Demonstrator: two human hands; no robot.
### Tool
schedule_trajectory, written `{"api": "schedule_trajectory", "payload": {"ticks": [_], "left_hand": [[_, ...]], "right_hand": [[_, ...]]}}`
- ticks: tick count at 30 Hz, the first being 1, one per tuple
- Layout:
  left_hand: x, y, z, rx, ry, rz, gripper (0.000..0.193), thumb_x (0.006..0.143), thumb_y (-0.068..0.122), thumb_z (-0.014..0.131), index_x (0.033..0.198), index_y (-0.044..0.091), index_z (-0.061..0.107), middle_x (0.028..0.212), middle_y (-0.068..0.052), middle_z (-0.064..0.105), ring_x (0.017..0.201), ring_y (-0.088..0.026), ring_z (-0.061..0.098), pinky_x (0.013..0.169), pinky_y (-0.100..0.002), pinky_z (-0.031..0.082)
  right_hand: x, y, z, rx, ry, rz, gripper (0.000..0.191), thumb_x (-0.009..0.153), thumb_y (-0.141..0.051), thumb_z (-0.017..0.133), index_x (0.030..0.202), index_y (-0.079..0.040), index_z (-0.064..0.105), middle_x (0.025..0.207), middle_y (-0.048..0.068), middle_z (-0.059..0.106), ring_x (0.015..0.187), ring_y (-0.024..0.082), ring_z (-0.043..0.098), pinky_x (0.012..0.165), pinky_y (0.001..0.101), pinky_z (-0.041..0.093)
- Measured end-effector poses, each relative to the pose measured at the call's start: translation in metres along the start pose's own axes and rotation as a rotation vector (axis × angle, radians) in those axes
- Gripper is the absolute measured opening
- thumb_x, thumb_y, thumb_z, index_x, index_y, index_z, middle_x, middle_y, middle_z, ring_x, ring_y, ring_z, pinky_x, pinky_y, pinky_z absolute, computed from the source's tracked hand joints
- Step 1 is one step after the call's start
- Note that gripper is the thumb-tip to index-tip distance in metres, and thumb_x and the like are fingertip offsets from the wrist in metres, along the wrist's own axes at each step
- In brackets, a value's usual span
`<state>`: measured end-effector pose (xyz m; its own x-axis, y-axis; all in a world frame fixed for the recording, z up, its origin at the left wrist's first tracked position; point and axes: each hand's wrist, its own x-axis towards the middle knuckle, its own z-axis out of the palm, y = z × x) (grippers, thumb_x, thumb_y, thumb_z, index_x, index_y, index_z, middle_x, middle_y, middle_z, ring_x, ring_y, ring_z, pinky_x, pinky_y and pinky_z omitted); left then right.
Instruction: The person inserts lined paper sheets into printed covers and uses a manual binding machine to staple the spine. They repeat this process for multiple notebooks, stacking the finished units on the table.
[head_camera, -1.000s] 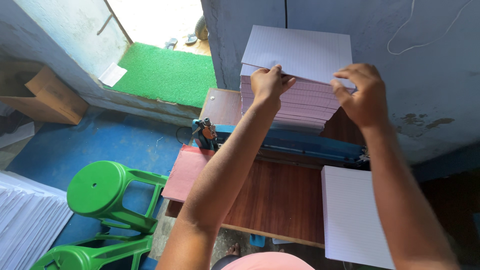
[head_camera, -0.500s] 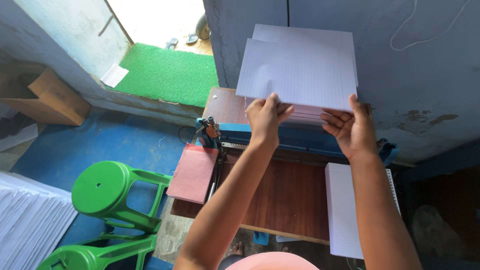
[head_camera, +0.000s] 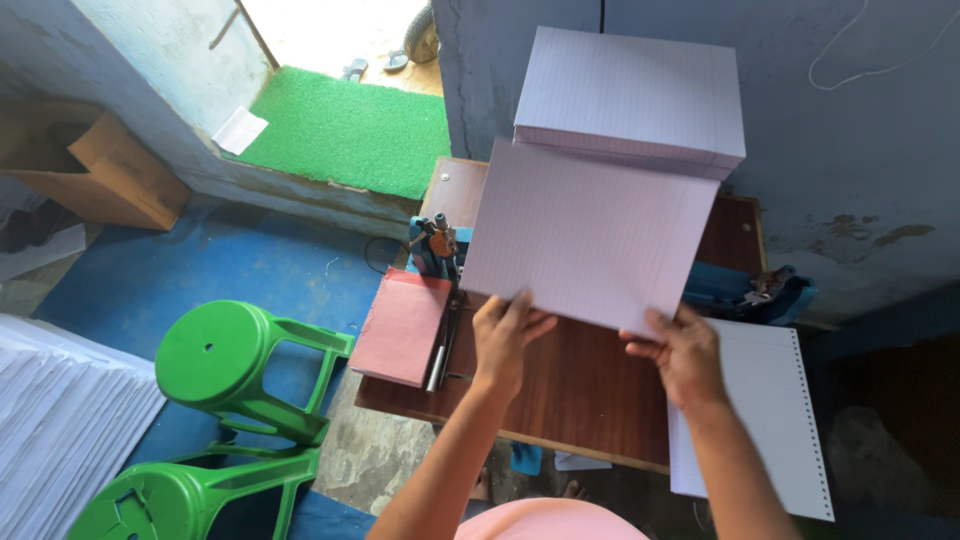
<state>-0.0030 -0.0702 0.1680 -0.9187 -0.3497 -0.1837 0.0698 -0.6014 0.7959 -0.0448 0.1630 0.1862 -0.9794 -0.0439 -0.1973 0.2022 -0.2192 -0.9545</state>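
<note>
In the head view, both hands hold 1 bundle of ruled sheets (head_camera: 590, 235) in the middle of the frame, lifted above the wooden table (head_camera: 590, 385) and tilted so its far edge rises toward the wall. The sheets are pale lilac-white with fine horizontal lines, flat and uncreased; how many lie in the bundle cannot be told. The left hand (head_camera: 505, 340) grasps the near edge at its left part, fingers over the top face, and the right hand (head_camera: 685, 355) grasps the same edge near its right corner, thumb on top. Behind the bundle, in the upper middle, stands a tall stack of ruled paper (head_camera: 635, 95) against the blue-grey wall (head_camera: 850, 150); the bundle's far edge overlaps the stack's front face in the picture, and whether they touch cannot be told. Below the bundle a bare brown stretch of tabletop lies open between the hands. At the left edge of the table sit a pink card cover (head_camera: 400, 325) and a blue metal punching tool (head_camera: 435, 245); at lower right a punched white sheet pile (head_camera: 760, 420) overhangs the table's corner, just beside the right hand. Left of the table stand 2 green plastic stools (head_camera: 235, 365), with a fanned paper heap (head_camera: 60, 430) at the lower left, a cardboard box (head_camera: 100, 170) at upper left and a green doormat (head_camera: 350, 130) at the doorway.
</note>
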Motion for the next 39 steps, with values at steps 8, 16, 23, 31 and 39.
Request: {"api": "schedule_trajectory", "payload": {"ticks": [8, 16, 23, 31, 39], "left_hand": [[-0.035, -0.064, -0.075, 0.003, 0.125, -0.194, 0.019, 0.097, 0.013, 0.064, 0.087, -0.003, 0.062, 0.088, -0.013, 0.067, 0.079, -0.02, 0.071, 0.077, -0.037, 0.066], [-0.062, -0.109, -0.119, 0.051, 0.262, -0.414, 0.023, 0.098, 0.013, 0.065, 0.086, -0.005, 0.058, 0.088, -0.013, 0.063, 0.082, -0.022, 0.071, 0.081, -0.037, 0.069], [-0.058, -0.125, -0.128, -0.01, 0.307, -0.523, 0.02, 0.098, 0.011, 0.059, 0.094, -0.008, 0.057, 0.098, -0.018, 0.064, 0.091, -0.028, 0.073, 0.087, -0.039, 0.065], [-0.025, -0.123, -0.11, -0.082, 0.315, -0.543, 0.022, 0.1, 0.011, 0.058, 0.105, -0.01, 0.055, 0.108, -0.019, 0.062, 0.097, -0.029, 0.07, 0.091, -0.041, 0.066], [-0.002, -0.121, -0.095, -0.091, 0.306, -0.534, 0.025, 0.101, 0.012, 0.058, 0.108, -0.012, 0.056, 0.107, -0.019, 0.064, 0.094, -0.027, 0.07, 0.087, -0.038, 0.065]], "right_hand": [[-0.035, 0.106, -0.03, -0.013, -0.042, 0.123, 0.028, 0.095, -0.011, 0.063, 0.119, 0.003, 0.068, 0.099, 0.02, 0.075, 0.081, 0.026, 0.076, 0.065, 0.0335, 0.066], [-0.053, 0.165, -0.048, -0.018, -0.009, 0.342, 0.026, 0.095, -0.012, 0.063, 0.116, 0.003, 0.069, 0.1, 0.017, 0.074, 0.083, 0.025, 0.075, 0.067, 0.0321, 0.064], [-0.05, 0.171, -0.047, -0.044, 0.066, 0.505, 0.034, 0.095, -0.011, 0.063, 0.122, 0.008, 0.065, 0.105, 0.018, 0.071, 0.087, 0.024, 0.073, 0.073, 0.0303, 0.064], [-0.023, 0.149, -0.031, -0.019, 0.122, 0.47, 0.035, 0.096, -0.009, 0.063, 0.125, 0.01, 0.059, 0.106, 0.019, 0.068, 0.089, 0.025, 0.072, 0.077, 0.0312, 0.064], [-0.002, 0.133, -0.022, -0.079, 0.092, 0.448, 0.037, 0.096, -0.012, 0.063, 0.126, 0.008, 0.061, 0.103, 0.02, 0.07, 0.086, 0.025, 0.072, 0.074, 0.0306, 0.065]]}}
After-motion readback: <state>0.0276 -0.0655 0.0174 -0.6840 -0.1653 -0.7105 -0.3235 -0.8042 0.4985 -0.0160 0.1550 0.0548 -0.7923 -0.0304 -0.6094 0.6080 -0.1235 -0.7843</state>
